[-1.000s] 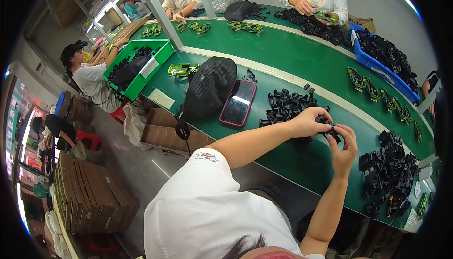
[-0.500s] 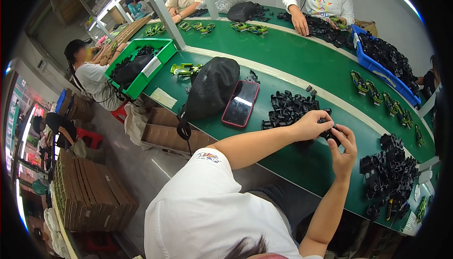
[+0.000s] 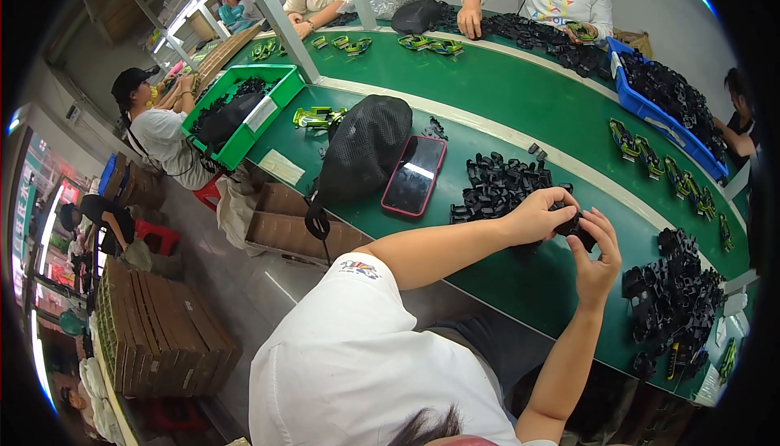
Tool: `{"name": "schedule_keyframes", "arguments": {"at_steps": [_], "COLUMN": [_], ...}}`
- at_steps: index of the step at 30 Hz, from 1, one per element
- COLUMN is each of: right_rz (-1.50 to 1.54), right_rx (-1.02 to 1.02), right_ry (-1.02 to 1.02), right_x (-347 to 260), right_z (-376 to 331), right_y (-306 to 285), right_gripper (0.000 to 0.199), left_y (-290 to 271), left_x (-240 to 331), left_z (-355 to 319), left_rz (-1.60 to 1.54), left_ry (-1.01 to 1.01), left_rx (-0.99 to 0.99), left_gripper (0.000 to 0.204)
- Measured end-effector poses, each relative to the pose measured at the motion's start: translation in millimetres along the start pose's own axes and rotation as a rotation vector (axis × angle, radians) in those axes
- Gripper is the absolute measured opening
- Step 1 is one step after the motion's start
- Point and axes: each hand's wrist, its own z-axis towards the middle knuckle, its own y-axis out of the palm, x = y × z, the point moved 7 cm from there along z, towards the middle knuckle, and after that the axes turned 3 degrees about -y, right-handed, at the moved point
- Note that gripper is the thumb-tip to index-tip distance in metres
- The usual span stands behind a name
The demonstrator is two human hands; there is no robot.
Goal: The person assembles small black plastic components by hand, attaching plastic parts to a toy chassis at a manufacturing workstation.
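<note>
Between my two hands is a small black plastic part [image 3: 573, 227], held over the near edge of the green bench. My left hand [image 3: 539, 214] pinches it from the left, thumb and fingers closed. From the other side my right hand [image 3: 597, 253] grips it with thumb and fingertips, which partly hide its shape. A heap of loose black plastic parts [image 3: 497, 188] lies just beyond my left hand. Right of my right hand spreads a larger pile of black plastic pieces [image 3: 668, 304].
A phone [image 3: 415, 176] and black mesh bag [image 3: 366, 149] lie left of the heap. Further left stands a green bin [image 3: 284, 88]. Across the belt [image 3: 520, 88] are a blue bin [image 3: 662, 133] and co-workers. Green-and-black assemblies [image 3: 650, 158] sit on the belt.
My right hand has shifted slightly right, its fingers tilting, and the black part shows more between my hands. Across the belt, a co-worker's hand has moved left.
</note>
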Motion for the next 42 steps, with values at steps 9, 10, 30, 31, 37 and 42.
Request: {"name": "schedule_keyframes", "arguments": {"at_steps": [9, 10, 30, 31, 37, 42], "right_rz": [0.183, 0.192, 0.431, 0.45, 0.599, 0.579], "right_rx": [0.185, 0.184, 0.099, 0.08, 0.076, 0.067], "right_ry": [0.183, 0.183, 0.568, 0.588, 0.58, 0.609], "right_x": [15.8, 22.6, 62.6, 66.2, 53.2, 66.0], "right_z": [-5.1, -6.0, -28.1, -26.7, -6.9, -6.4], "right_y": [-5.6, -4.6, 3.3, 5.4, 17.4, 3.9], "right_gripper": [0.033, 0.033, 0.026, 0.027, 0.028, 0.03], "left_y": [4.8, 3.4, 11.0, 10.5, -13.7, 1.0], "left_x": [6.5, 10.3, 22.9, 21.5, 18.0, 13.1], "left_z": [-6.5, -5.2, -20.6, -17.3, -9.9, 2.0], "left_rz": [0.075, 0.167, 0.537, 0.495, 0.38, 0.141], "left_ry": [0.089, 0.24, 0.452, 0.434, 0.223, 0.066], "left_rx": [-0.033, 0.003, 0.113, 0.094, 0.174, 0.042], "left_gripper": [0.023, 0.028, 0.031, 0.03, 0.021, 0.025]}}
